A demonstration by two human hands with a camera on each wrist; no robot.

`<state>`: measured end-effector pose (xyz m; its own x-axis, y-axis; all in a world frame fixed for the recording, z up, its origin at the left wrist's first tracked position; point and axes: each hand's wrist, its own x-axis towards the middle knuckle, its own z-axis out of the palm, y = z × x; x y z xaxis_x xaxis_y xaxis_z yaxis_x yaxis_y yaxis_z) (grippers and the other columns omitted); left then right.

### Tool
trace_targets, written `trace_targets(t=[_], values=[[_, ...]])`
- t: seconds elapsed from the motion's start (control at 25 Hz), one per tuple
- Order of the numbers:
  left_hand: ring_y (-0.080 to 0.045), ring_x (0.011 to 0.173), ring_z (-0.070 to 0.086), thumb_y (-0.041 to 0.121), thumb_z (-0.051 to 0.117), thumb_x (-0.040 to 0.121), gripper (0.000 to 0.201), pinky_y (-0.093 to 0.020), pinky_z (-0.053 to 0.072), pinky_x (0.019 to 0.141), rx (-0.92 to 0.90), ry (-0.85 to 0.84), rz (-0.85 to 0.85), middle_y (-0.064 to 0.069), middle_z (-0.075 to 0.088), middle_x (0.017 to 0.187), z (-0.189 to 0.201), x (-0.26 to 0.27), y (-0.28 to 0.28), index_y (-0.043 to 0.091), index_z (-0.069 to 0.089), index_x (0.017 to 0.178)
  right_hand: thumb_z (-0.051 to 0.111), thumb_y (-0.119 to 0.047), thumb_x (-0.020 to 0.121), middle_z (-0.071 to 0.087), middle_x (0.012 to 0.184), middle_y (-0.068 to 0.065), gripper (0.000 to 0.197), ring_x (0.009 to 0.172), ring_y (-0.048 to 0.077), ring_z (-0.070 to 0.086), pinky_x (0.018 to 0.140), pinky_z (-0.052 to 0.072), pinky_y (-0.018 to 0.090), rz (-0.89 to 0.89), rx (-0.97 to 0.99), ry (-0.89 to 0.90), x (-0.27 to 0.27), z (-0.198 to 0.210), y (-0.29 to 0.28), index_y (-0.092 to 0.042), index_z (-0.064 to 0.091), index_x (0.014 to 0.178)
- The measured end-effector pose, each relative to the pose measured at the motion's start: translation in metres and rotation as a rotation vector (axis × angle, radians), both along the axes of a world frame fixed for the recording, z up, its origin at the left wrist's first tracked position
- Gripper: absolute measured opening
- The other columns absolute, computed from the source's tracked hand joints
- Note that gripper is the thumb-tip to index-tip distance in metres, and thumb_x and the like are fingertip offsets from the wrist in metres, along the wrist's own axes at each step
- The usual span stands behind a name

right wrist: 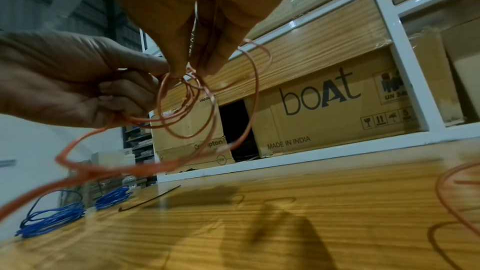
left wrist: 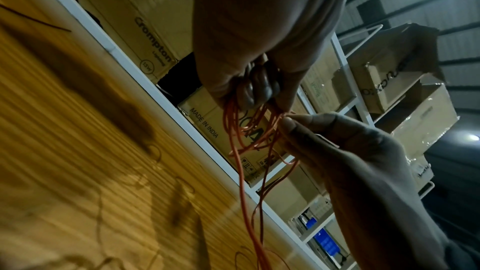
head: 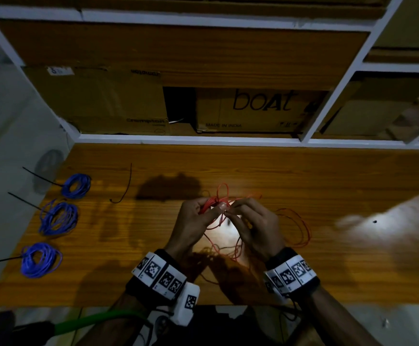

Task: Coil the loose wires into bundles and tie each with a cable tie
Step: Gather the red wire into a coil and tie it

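Wood-grain worktop (head: 253, 171), shelving behind. Three blue wire bundles (head: 58, 217) lie tied at the far left; one spare black cable tie (head: 126, 186) lies near them. Left hand (head: 191, 226) grips the part-formed red wire (head: 218, 196) coil above the worktop; right hand (head: 255, 223) pinches a strand beside it. Remaining, by judgement: finish coiling, then tie. Only the head view shows loose red slack trailing right.

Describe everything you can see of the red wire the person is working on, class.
The red wire is thin, flexible and plastic-coated, orange-red in this light. Part is gathered into small uneven loops held above the wooden table: the left hand grips the gathered loops, the right hand pinches a strand beside it. The rest hangs down and trails loose on the table, mostly to the right. No cable tie is on it yet.
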<state>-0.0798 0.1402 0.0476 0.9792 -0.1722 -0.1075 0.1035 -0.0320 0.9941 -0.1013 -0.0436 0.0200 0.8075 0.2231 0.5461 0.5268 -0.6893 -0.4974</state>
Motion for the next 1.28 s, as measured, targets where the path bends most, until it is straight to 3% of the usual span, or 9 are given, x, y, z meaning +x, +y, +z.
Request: trace_targets(t=[0.16,0.28,0.36,0.44,0.52,0.64,0.88,1.0,1.28], values=[[-0.013,0.067,0.058,0.03,0.075,0.088,0.015,-0.027,0.043,0.062,0.024,-0.029,0.023,-0.009,0.068,0.073,-0.004,-0.004,0.001,0.015,0.077,0.087,0.063,-0.033,0.099,0.071,0.083,-0.001,0.024,0.058,0.006,0.058,0.045,0.049,0.027,-0.106,0.074,-0.09,-0.005,0.014,0.002,-0.012,0.072,0.09],[-0.003,0.054,0.05,0.024,0.075,0.088,0.015,-0.017,0.038,0.055,-0.01,0.003,0.047,0.01,0.062,0.06,0.0,-0.003,0.001,0.01,0.076,0.089,0.076,-0.032,0.087,0.066,0.091,-0.009,0.013,0.074,0.005,0.054,0.06,0.044,0.018,-0.253,0.097,-0.088,0.001,0.033,0.004,-0.021,0.072,0.091],[0.002,0.048,0.046,0.019,0.075,0.088,0.014,-0.014,0.035,0.049,-0.019,0.013,0.055,0.015,0.057,0.053,0.001,-0.002,0.0,0.004,0.075,0.09,0.076,-0.041,0.084,0.069,0.091,-0.014,0.01,0.08,0.008,0.061,0.069,0.053,0.029,-0.227,0.19,0.294,0.012,0.036,0.003,-0.033,0.072,0.088],[0.002,0.047,0.044,0.016,0.075,0.088,0.014,-0.014,0.034,0.049,-0.039,0.027,0.065,0.016,0.055,0.052,0.0,-0.003,0.002,0.002,0.074,0.089,0.077,-0.035,0.083,0.076,0.083,-0.002,0.012,0.076,0.016,0.069,0.076,0.06,0.046,-0.127,0.377,0.721,0.018,0.033,0.001,-0.023,0.075,0.083],[0.004,0.046,0.045,0.014,0.073,0.09,0.011,-0.011,0.035,0.049,-0.063,0.041,0.076,0.016,0.056,0.051,-0.001,-0.005,0.004,0.003,0.073,0.089,0.076,-0.03,0.085,0.074,0.076,0.007,0.014,0.061,0.016,0.063,0.069,0.056,0.039,-0.015,0.383,0.857,0.021,0.028,-0.004,-0.016,0.077,0.086],[0.005,0.046,0.049,0.015,0.073,0.089,0.012,-0.009,0.036,0.048,-0.079,0.059,0.129,0.015,0.06,0.053,-0.002,-0.008,0.002,0.004,0.074,0.093,0.074,-0.031,0.086,0.061,0.054,0.002,0.012,0.042,0.007,0.041,0.054,0.038,0.026,0.015,0.325,0.761,0.019,0.025,-0.002,-0.019,0.077,0.083],[-0.024,0.073,0.07,0.029,0.08,0.083,0.011,-0.032,0.053,0.064,0.149,-0.006,0.164,-0.006,0.074,0.077,-0.009,-0.007,0.005,0.019,0.077,0.085,0.054,-0.053,0.088,0.064,0.071,-0.014,0.027,0.067,0.002,0.06,0.059,0.055,0.036,-0.135,-0.112,0.402,0.02,0.027,-0.004,-0.03,0.065,0.081],[-0.008,0.059,0.063,0.03,0.081,0.083,0.014,-0.021,0.046,0.051,0.478,-0.242,0.246,0.008,0.067,0.063,-0.008,-0.01,0.002,0.021,0.074,0.075,0.061,-0.045,0.093,0.061,0.07,-0.013,0.02,0.065,0.002,0.056,0.058,0.052,0.031,-0.11,-0.098,0.414,0.015,0.03,-0.003,-0.029,0.061,0.081],[-0.003,0.043,0.045,0.027,0.077,0.085,0.03,-0.012,0.028,0.044,0.485,-0.215,0.311,0.011,0.051,0.048,-0.007,-0.013,-0.011,0.02,0.063,0.059,0.062,-0.03,0.099,0.072,0.073,-0.01,0.012,0.062,0.002,0.065,0.058,0.055,0.025,-0.057,0.089,0.498,0.003,0.037,0.007,-0.022,0.066,0.091]])
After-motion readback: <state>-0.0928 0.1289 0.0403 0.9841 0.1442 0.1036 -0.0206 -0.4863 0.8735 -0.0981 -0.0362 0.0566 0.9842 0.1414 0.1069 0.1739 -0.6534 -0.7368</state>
